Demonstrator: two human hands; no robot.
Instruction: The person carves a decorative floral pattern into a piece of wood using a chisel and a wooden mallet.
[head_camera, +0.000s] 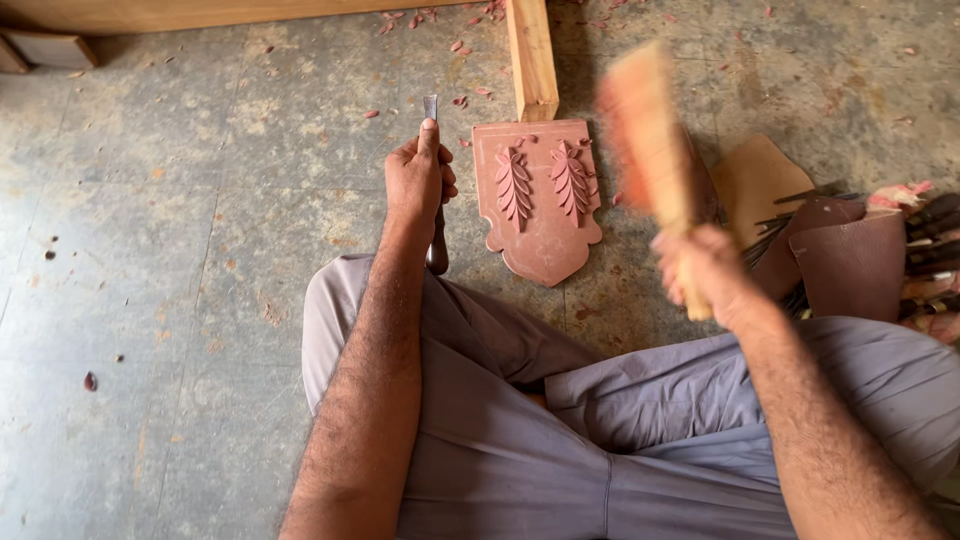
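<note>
A person sits cross-legged on a worn concrete floor (150, 250), grey trousers filling the near part of the view, and everything in use lies within arm's reach ahead of the knees.

On the left, the left hand (418, 175) is wrapped firmly round a chisel (434, 190), thumb laid up along the shaft. The tool stands nearly upright, its steel blade pointing away from the body and its dark handle end showing below the fist, just above the left knee. Held that way it appears parked rather than cutting: the edge is off the wood and kept clear to the side.

Just right of that hand lies the carved panel (538, 195), a reddish, shield-shaped piece of wood flat on the floor with two raised leaf sprigs side by side. Its far edge butts against the end of a pale wooden beam (531, 55) that runs away from the sitter (probably serving as a stop so the panel cannot slide away). Reddish chips (462, 45) are scattered on the floor around the beam and beyond the panel.

Further right, the right hand (705, 270) is closed on the handle of a brush (645, 130) with a pale wooden back. Both are blurred with motion, the brush raised over the right edge of the panel, which suits sweeping chips off the carving.

At the far right, brown leather pieces (850, 260) lie on the floor with dark tool ends poking from under them, presumably a roll of spare tools kept close by.
</note>
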